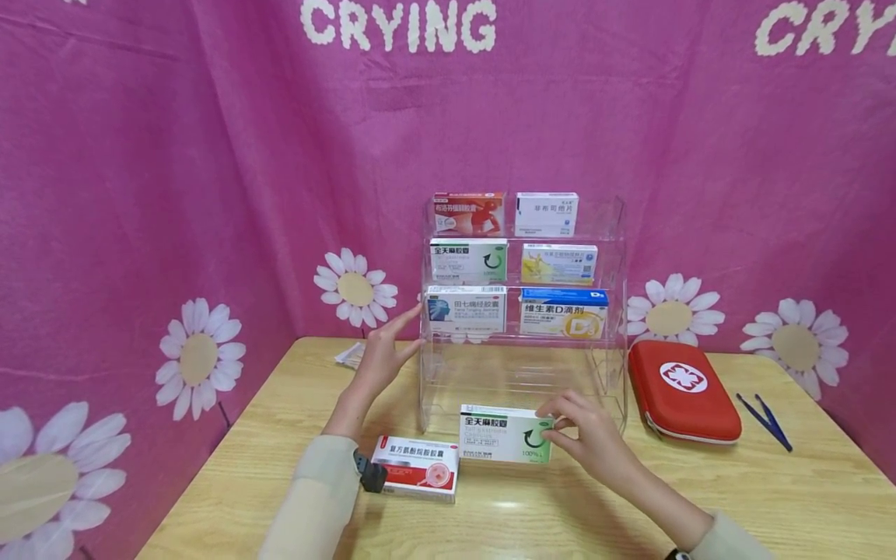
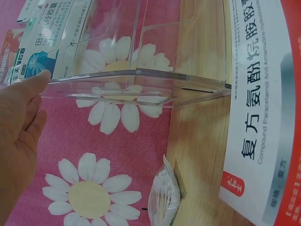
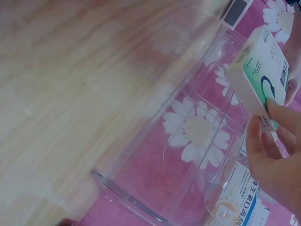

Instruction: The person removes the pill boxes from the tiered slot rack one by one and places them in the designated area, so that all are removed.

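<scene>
My right hand (image 1: 584, 435) pinches the right end of a white-and-green medicine box (image 1: 505, 435) between thumb and fingers, in front of the clear tiered display rack (image 1: 518, 373). In the right wrist view the same medicine box (image 3: 265, 70) tilts above the rack's lowest tier, with the right hand (image 3: 277, 146) at its end. My left hand (image 1: 381, 354) is at the rack's left side, fingers extended; in the left wrist view the left hand (image 2: 21, 117) has a fingertip right at the side panel's edge. A red-and-white medicine box (image 1: 418, 467) lies on the table beside the left wrist.
Upper tiers hold pairs of medicine boxes, including a blue-and-yellow vitamin D box (image 1: 564, 314) and a red box (image 1: 469, 215). To the right are a red first-aid case (image 1: 682, 393) and blue tweezers (image 1: 766, 424). A packet of cotton swabs (image 2: 164, 195) lies behind the left hand.
</scene>
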Demonstrator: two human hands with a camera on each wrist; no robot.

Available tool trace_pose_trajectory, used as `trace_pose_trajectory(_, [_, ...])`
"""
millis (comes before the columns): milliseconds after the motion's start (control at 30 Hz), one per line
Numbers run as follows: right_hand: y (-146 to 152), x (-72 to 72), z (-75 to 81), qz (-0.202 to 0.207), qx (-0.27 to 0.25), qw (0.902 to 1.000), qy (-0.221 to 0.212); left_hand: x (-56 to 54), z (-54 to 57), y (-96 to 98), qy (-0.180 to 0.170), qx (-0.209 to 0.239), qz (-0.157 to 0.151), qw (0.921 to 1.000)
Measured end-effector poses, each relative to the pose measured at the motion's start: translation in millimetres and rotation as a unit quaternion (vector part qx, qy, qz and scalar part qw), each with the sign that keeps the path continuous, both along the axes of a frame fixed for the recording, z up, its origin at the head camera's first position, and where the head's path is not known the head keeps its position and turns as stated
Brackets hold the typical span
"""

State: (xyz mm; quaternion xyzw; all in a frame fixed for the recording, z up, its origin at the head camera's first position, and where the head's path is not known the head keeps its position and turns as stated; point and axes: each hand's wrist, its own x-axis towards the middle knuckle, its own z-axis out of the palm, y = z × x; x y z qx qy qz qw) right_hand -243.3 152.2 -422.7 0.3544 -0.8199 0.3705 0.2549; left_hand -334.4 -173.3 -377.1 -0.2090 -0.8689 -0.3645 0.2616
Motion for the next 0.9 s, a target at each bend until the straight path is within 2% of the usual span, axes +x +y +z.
trace_pose_trajectory(233, [2, 5.5, -5.3, 0.012, 0.031, 0.9951, -0.093, 0.3, 0.7, -0.1, -0.003, 0.002, 0.001, 1.0])
trace_pose_trajectory(500, [5, 6.5, -8.9, 0.023, 0.053, 0.9875, -0.146, 0.7, 0.8, 0.9, 0.004, -0.001, 0.001, 1.0])
trace_pose_trajectory(733, [7, 1.0, -12.1, 0.032, 0.065, 0.9735, -0.217, 0.8, 2.2, 0.5, 0.005, -0.003, -0.001, 1.0])
trace_pose_trajectory(900, [8, -5.7, -15.7, 0.05, 0.083, 0.9597, -0.264, 1.1, 1.7, 0.4, 0.017, -0.002, -0.007, 0.9998])
